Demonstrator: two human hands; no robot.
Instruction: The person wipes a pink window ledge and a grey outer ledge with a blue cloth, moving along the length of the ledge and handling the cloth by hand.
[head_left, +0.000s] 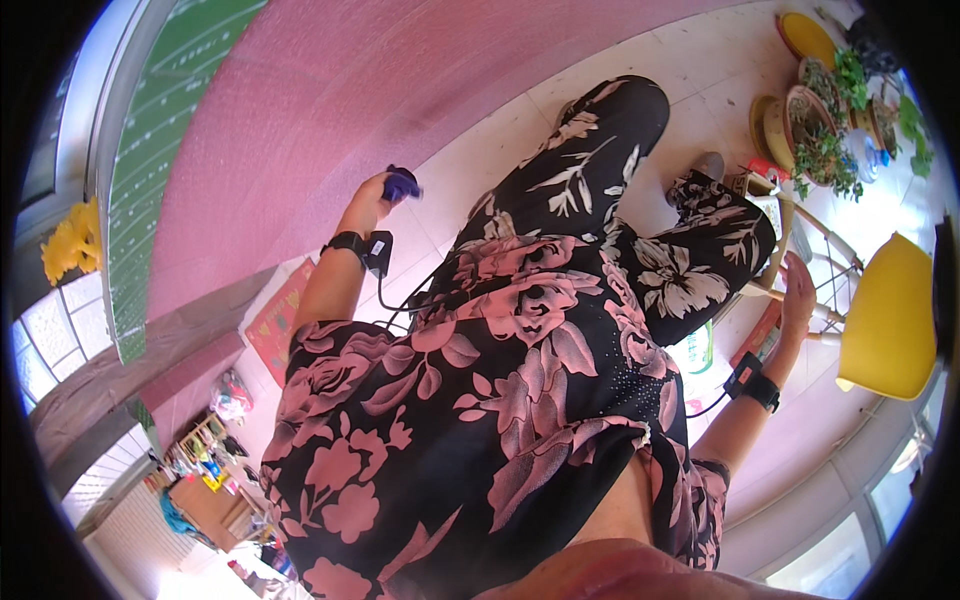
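My left hand (369, 199) is at the left, closed around a small dark purple item, perhaps a cloth (402, 184), close to the lower part of the pink wall (322, 135). The item is slightly blurred and its shape is partly hidden by the fingers. On the right, my right hand (799, 294) is seen edge-on with its fingers extended and nothing visible in it. It hangs beside the wooden legs of a yellow chair (889, 322). Each wrist wears a black band with a small cabled box.
Potted plants (810, 120) and a plastic bottle (866, 156) stand on the tiled floor at upper right. A red can (766, 169) lies near them. A red box (279, 319) is behind my left arm. A green band (161, 127) tops the pink wall.
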